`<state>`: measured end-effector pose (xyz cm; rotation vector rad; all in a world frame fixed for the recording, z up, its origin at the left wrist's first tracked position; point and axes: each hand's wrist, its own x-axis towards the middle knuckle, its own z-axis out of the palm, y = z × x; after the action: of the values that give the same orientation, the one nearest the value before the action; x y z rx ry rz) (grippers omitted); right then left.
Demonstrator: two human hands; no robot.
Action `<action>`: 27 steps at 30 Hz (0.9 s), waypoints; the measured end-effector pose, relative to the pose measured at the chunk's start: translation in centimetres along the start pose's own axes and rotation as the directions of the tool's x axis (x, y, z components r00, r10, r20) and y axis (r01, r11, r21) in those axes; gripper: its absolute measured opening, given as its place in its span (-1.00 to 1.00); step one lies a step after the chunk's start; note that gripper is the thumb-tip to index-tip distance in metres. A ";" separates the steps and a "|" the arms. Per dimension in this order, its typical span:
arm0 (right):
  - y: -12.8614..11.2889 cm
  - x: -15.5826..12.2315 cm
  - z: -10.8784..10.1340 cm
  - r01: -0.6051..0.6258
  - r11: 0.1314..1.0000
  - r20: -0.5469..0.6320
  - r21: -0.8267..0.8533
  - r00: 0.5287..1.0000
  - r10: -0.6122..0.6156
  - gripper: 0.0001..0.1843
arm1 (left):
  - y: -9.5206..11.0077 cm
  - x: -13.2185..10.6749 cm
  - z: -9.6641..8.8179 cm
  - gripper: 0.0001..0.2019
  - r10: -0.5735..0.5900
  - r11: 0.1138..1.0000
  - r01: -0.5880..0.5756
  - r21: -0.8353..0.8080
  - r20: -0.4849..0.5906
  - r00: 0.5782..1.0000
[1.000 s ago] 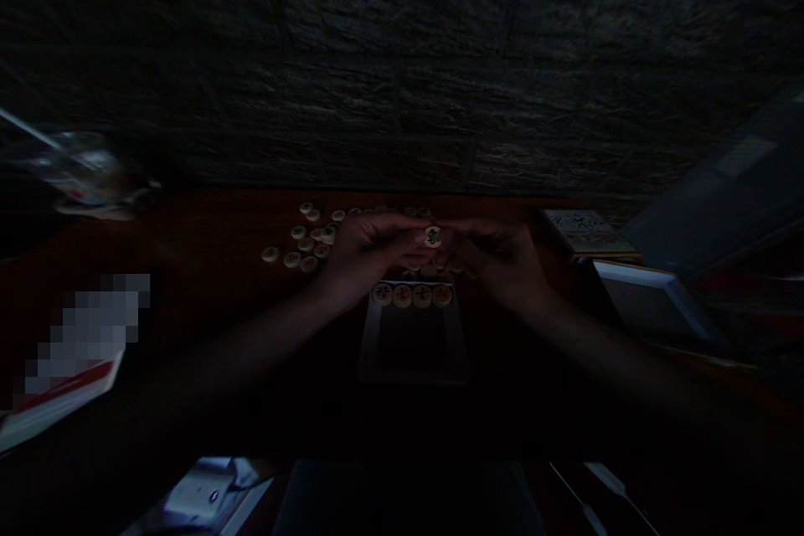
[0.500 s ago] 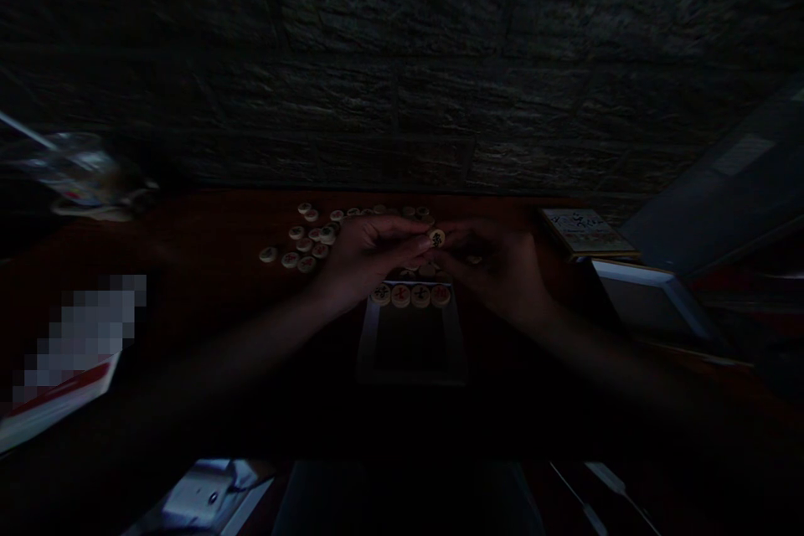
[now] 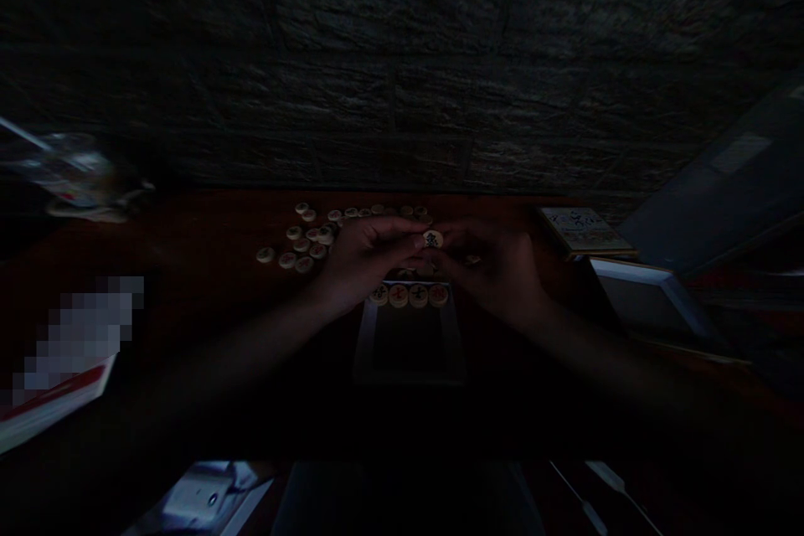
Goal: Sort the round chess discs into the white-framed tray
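Both hands are raised together over a dark red table [image 3: 188,234]. A round, cream xiangqi piece [image 3: 432,239] with a dark character is pinched between the fingertips of my left hand [image 3: 370,255] and my right hand [image 3: 496,272]. Several similar pieces [image 3: 301,239] lie scattered left of my left hand and along the far side. Just below my hands, a row of pieces [image 3: 408,296] lies across the top of a white-edged frame [image 3: 409,343]. A small pale piece [image 3: 471,260] shows by my right hand.
A stone wall [image 3: 402,59] rises behind the table. A patterned flat box [image 3: 585,233] and a white-edged frame [image 3: 653,301] stand to the right. A red-and-white book [image 3: 56,406] lies left, a glass object [image 3: 69,172] stands far left, and a white device [image 3: 204,498] shows below.
The held piece has turned slightly between my fingertips and shifted a little left since the last frame. The whole view has drifted slightly left.
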<state>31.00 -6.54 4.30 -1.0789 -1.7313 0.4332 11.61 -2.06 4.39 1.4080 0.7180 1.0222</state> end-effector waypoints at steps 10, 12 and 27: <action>-0.5 0.0 -0.3 0.033 0.995 -0.001 -0.097 0.999 -0.033 -0.78 | 0.0 0.0 0.0 -0.73 0.003 1.000 -0.003 0.004 0.014 1.000; -0.4 0.0 -0.2 0.037 0.995 -0.007 -0.090 0.999 -0.038 -0.79 | 0.0 0.0 -0.1 -0.73 0.008 1.000 -0.008 -0.014 0.030 1.000; -0.1 -0.2 -0.2 -0.032 0.999 0.042 0.005 0.999 0.032 -0.63 | -0.4 0.2 -0.3 -0.77 -0.005 0.992 0.013 -0.128 0.066 0.998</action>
<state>31.12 -6.77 4.31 -1.1022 -1.7510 0.4836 11.45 -1.67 4.03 1.3195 0.5998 0.9933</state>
